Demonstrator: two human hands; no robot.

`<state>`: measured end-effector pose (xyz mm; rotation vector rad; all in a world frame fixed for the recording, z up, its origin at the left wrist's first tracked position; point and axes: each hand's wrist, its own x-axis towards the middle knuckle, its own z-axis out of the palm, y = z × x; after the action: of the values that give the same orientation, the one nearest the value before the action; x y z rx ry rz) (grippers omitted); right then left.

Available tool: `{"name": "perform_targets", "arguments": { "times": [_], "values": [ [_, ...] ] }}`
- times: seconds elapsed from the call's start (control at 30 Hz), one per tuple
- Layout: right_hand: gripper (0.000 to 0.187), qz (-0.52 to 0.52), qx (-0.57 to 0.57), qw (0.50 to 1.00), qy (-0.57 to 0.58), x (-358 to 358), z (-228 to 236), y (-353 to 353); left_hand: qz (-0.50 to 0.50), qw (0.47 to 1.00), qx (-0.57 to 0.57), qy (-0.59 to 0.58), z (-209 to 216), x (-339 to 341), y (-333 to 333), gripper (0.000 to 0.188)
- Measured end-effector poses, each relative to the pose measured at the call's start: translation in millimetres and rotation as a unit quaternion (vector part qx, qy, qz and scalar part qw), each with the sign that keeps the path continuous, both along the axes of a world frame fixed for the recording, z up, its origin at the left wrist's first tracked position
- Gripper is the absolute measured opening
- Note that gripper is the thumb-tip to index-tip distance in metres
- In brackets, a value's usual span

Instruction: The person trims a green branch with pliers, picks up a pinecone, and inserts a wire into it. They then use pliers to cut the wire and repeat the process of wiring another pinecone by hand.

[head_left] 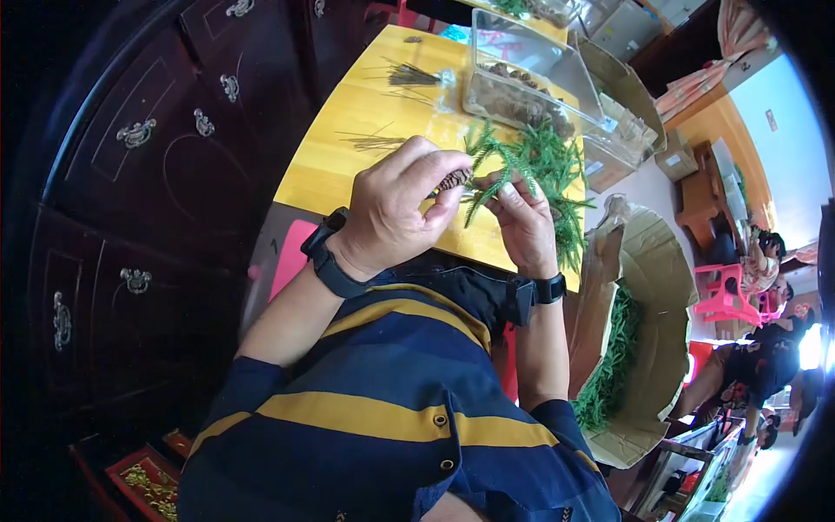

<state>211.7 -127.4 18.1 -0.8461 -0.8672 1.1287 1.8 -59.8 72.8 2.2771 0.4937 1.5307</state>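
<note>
Above the near edge of a yellow table [330, 117], my left hand [396, 196] pinches a small brown pine cone [453, 179] between thumb and fingers. Close by on its right, my right hand [524, 217] is closed on the stem end of a green artificial pine sprig [498, 161], whose needles spread up and to the left. The cone and the sprig's stem meet or nearly meet between my hands; whether they are joined I cannot tell. Behind my right hand lies a pile of similar green sprigs [557, 165].
A clear plastic bin [531, 43] of pine cones stands at the table's far right. Dark thin wires [413, 76] lie at the far left of the table. Right of me, an open cardboard box [657, 287] holds more greenery. Dark drawers [130, 174] line the left; other people sit far right.
</note>
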Motion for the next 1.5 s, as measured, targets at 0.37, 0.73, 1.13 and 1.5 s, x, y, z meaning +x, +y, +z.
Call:
{"name": "perform_targets", "arguments": {
  "times": [0.37,0.73,1.13,1.5],
  "values": [
    [0.023,0.051,-0.042,0.992,0.105,-14.6,-26.4,-4.3,0.006,0.992,0.111,0.054,-26.2,-0.7,2.5,0.04],
    [0.023,0.062,-0.016,0.993,0.101,-19.3,-22.9,-9.2,0.017,0.99,0.112,0.082,-31.3,-3.4,5.9,0.041],
    [0.027,0.066,-0.045,0.997,-0.008,-32.6,-30.0,-14.9,-0.088,0.994,0.008,0.062,-40.8,-3.5,16.5,0.037],
    [0.028,0.038,-0.033,0.997,0.066,-27.1,-12.8,-12.7,-0.048,0.99,0.119,0.061,-46.1,0.2,8.8,0.038]
  ]
}}
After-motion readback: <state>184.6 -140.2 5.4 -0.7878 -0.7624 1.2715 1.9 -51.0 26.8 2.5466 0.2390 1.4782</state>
